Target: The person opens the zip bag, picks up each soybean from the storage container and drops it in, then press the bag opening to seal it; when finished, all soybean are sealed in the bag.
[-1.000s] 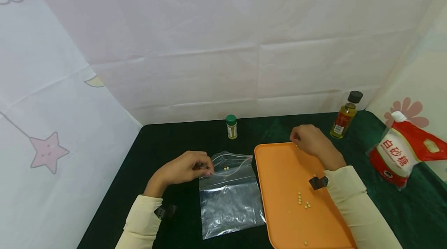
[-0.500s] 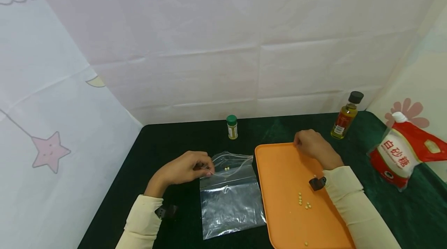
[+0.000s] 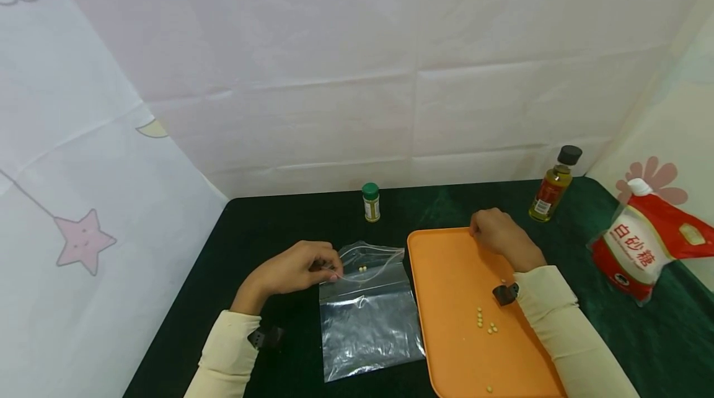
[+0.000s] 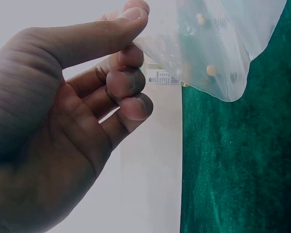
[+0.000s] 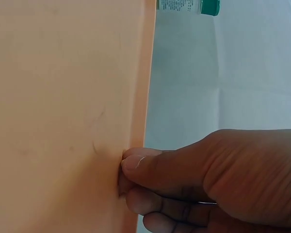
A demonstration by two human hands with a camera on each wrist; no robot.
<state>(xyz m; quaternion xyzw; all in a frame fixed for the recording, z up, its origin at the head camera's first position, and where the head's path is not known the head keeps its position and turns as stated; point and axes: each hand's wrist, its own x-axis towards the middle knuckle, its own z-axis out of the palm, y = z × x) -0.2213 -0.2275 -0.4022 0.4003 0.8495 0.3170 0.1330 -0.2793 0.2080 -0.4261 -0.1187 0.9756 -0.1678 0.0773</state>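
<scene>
My left hand (image 3: 295,268) pinches the mouth of a clear zip bag (image 3: 370,323) at its left corner, between thumb and forefinger. The mouth is spread, and a few small yellow beans (image 4: 212,70) show inside the bag. My right hand (image 3: 504,237) is at the far edge of an orange tray (image 3: 446,280). In the right wrist view its thumb and forefinger (image 5: 136,165) come together against the tray's inner wall; whether a bean is between them is hidden. More yellow beans (image 3: 480,317) lie on the tray, with a single bean (image 3: 489,389) near its front.
A green-capped jar (image 3: 370,203) stands behind the bag. At the back right is an oil bottle (image 3: 551,190) with a black cap. A red and white sugar pouch (image 3: 633,249) stands on the right of the dark green cloth (image 3: 279,218). A white curtain hangs behind.
My right hand has shifted slightly right and towards me along the tray's far edge, covering the bean that showed at its fingertips. My left hand and the bag have stayed in place.
</scene>
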